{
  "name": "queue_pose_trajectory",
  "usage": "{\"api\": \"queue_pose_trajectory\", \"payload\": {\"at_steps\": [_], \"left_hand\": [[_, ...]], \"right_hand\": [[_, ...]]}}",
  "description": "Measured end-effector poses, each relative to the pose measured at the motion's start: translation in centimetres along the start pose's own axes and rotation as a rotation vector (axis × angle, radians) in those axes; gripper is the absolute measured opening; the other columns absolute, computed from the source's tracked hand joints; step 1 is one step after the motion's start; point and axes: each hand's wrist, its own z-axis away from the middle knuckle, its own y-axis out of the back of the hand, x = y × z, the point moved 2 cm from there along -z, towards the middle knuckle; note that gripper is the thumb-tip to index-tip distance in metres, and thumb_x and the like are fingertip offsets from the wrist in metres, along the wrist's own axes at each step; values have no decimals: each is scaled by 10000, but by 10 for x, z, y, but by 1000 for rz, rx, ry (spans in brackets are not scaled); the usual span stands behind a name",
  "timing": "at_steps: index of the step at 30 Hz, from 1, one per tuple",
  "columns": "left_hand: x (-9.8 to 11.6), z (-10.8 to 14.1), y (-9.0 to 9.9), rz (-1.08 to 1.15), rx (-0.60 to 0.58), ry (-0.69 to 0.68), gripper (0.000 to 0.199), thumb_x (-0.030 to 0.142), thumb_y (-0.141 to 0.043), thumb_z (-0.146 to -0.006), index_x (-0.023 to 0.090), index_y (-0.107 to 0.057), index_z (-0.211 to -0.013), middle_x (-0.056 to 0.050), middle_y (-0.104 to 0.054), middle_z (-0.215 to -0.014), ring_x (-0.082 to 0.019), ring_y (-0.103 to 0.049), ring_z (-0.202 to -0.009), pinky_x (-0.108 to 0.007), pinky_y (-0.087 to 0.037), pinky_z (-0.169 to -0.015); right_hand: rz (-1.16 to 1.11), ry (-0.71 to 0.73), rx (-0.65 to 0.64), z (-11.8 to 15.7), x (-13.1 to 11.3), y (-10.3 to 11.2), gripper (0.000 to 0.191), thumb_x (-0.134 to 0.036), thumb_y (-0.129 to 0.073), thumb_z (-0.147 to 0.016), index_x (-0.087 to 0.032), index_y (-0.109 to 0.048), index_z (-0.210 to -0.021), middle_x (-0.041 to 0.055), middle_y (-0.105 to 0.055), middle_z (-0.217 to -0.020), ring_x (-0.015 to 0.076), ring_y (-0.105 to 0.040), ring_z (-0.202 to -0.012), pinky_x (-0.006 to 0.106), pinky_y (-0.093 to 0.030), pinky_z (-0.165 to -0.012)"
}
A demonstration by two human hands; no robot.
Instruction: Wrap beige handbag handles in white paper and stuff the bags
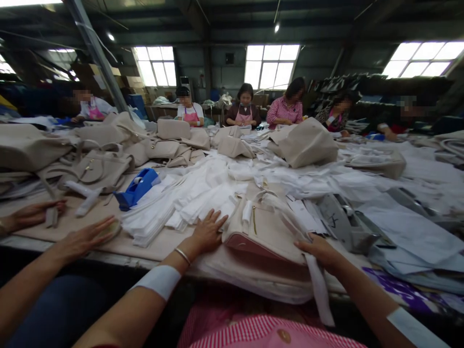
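A beige handbag point(266, 229) lies on the table edge before me, its pink-toned underside facing my body. Wrapped straps and a gold zip show on its upper face. My left hand point(209, 233) is spread, fingers stretched out, against the bag's left side and next to a stack of white sheets point(155, 217). At the right corner of the bag, my right hand point(317, 247) grips its edge between thumb and fingers; the fingers are partly hidden. A white strip point(321, 290) hangs below that hand. Beneath the bag lies another pale, padded-looking piece point(253, 278).
A blue tape dispenser point(137, 188) stands left of the sheets, a grey one point(346, 222) to the right. A co-worker's hand point(92, 232) rests at the left beside beige bags point(97, 166). More bags and several people line the far side.
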Motion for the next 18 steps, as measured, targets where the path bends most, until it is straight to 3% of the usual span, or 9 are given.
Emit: {"api": "queue_pose_trajectory", "payload": {"at_steps": [5,11,15,18], "left_hand": [[-30,-40,1,-20,18,-60,505,403,-448,-911,355,-451,-1414,-60,-314,-1565,-351,-199,-1449,-638,-306,-1055],[-71,-62,16,-29,18,-75,497,244,-493,-871,288,-540,-1363,-52,-386,-1522,-286,-214,-1448,-472,-201,-1174],[-83,-66,24,-73,-9,1,530,182,-486,-845,260,-536,-1367,-73,-376,-1526,-289,-211,-1446,-476,-180,-1171],[-77,-63,31,-117,-46,90,564,186,-536,-804,271,-533,-1361,-116,-363,-1527,-352,-245,-1424,-560,-267,-1101]], "right_hand": [[-240,-184,-15,-3,2,6,383,-357,-755,-644,-199,-638,-972,91,-729,-838,279,-706,-736,379,-584,-648],[-276,-166,-27,-3,2,5,318,-385,-727,-673,-225,-659,-939,93,-730,-841,284,-710,-748,367,-590,-630],[-270,-174,-14,0,1,2,334,-374,-747,-649,-213,-663,-929,85,-729,-823,266,-706,-733,344,-583,-625],[-229,-150,-30,0,0,2,357,-420,-723,-682,-192,-665,-952,83,-727,-837,254,-699,-722,339,-571,-615]]}}
